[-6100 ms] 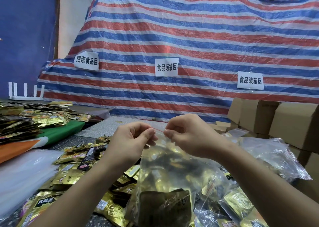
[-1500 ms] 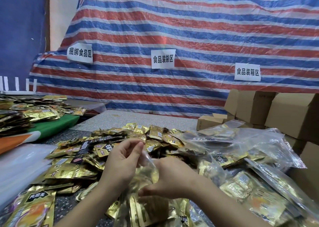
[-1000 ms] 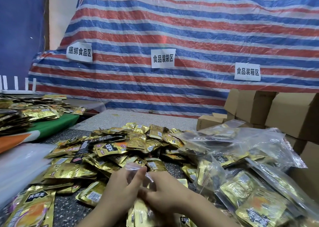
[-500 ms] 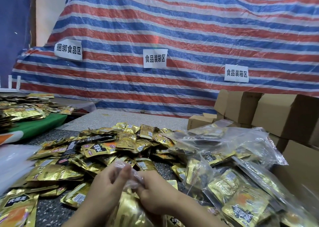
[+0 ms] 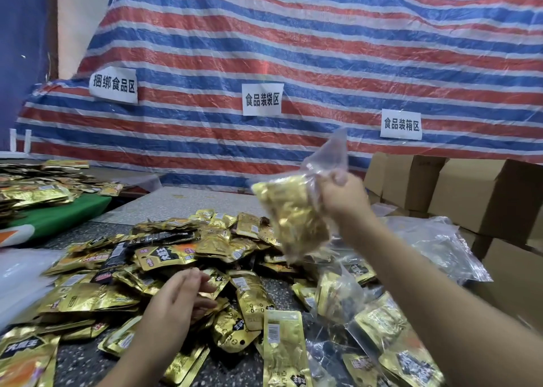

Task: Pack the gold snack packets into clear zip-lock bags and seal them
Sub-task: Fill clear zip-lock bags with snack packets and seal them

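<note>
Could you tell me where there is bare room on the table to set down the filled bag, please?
Bare grey tabletop lies beyond the loose packet pile, before the striped tarp. Nearer, packets crowd the middle and filled bags the right.

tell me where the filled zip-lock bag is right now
In the head view the filled zip-lock bag is right of centre, gripped by the right hand in the air above the loose gold packets.

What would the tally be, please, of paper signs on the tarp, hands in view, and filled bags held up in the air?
Paper signs on the striped tarp: 3 (left, middle, right)
Hands: 2 (left hand, right hand)
Filled zip-lock bag held in the air: 1
Total: 6
</note>
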A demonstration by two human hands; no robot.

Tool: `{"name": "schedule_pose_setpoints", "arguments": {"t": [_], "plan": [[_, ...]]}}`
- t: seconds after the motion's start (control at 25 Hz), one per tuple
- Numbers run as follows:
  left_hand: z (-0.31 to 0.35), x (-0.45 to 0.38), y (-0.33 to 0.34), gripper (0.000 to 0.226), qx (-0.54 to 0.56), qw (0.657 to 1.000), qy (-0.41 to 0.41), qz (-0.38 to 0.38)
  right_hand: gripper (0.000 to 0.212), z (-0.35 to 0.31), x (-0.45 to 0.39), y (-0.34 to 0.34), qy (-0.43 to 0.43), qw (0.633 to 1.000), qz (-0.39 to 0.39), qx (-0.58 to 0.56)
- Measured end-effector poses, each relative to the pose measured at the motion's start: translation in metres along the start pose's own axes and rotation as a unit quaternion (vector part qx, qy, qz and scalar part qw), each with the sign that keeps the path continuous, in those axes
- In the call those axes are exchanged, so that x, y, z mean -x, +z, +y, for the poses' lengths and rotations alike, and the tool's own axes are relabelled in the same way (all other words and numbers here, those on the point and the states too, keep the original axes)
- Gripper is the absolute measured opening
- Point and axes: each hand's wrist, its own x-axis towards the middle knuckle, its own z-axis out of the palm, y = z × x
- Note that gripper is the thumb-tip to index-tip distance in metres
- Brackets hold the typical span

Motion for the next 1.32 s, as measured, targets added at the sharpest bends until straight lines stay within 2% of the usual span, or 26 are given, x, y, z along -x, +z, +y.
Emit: {"name": "schedule_pose_setpoints", "arguments": {"t": [0.12, 0.16, 0.24, 0.28, 0.32, 0.4, 0.48, 0.52, 0.72, 0.84, 1.0, 1.24, 1.32], "plan": [[-0.001, 0.003, 0.002, 0.051, -0.055, 0.998, 0.007, -0.019, 0.020, -0.009, -0.050, -0.036, -0.010, 0.987, 0.144, -0.065], [-0.002, 0.004, 0.002, 0.050, -0.063, 0.998, 0.006, -0.021, 0.017, -0.006, -0.063, -0.047, -0.026, 0.980, 0.193, -0.045], [-0.002, 0.004, 0.002, 0.048, -0.076, 0.997, 0.006, -0.021, 0.012, 0.007, -0.076, -0.069, -0.107, 0.954, 0.264, 0.097], [-0.002, 0.005, 0.003, 0.047, -0.085, 0.996, 0.008, -0.021, 0.008, 0.018, -0.079, -0.079, -0.154, 0.934, 0.252, 0.202], [-0.001, 0.006, 0.004, 0.044, -0.096, 0.995, 0.012, -0.023, 0.007, 0.032, -0.081, -0.089, -0.180, 0.907, 0.202, 0.322], [-0.001, 0.007, 0.005, 0.035, -0.114, 0.993, 0.014, -0.027, 0.009, 0.067, -0.077, -0.101, -0.139, 0.824, 0.038, 0.547], [-0.002, 0.007, 0.004, 0.025, -0.130, 0.991, 0.014, -0.025, 0.006, 0.096, -0.067, -0.101, -0.078, 0.751, -0.100, 0.648], [-0.004, 0.007, 0.003, 0.023, -0.136, 0.990, 0.014, -0.024, 0.011, 0.102, -0.064, -0.099, -0.080, 0.735, -0.124, 0.661], [-0.004, 0.008, 0.002, 0.021, -0.145, 0.989, 0.014, -0.030, 0.049, 0.096, -0.070, -0.098, -0.065, 0.724, -0.162, 0.668], [-0.003, 0.008, 0.002, 0.020, -0.147, 0.988, 0.012, -0.033, 0.073, 0.099, -0.068, -0.102, -0.044, 0.695, -0.164, 0.699], [-0.004, 0.009, 0.002, 0.020, -0.147, 0.988, 0.012, -0.036, 0.064, 0.098, -0.067, -0.104, -0.009, 0.693, -0.136, 0.708], [-0.004, 0.010, 0.002, 0.020, -0.144, 0.989, 0.013, -0.038, 0.068, 0.102, -0.063, -0.096, -0.102, 0.674, -0.085, 0.727], [-0.004, 0.010, 0.002, 0.020, -0.143, 0.989, 0.015, -0.036, 0.068, 0.102, -0.063, -0.093, -0.117, 0.680, -0.081, 0.719]]}}
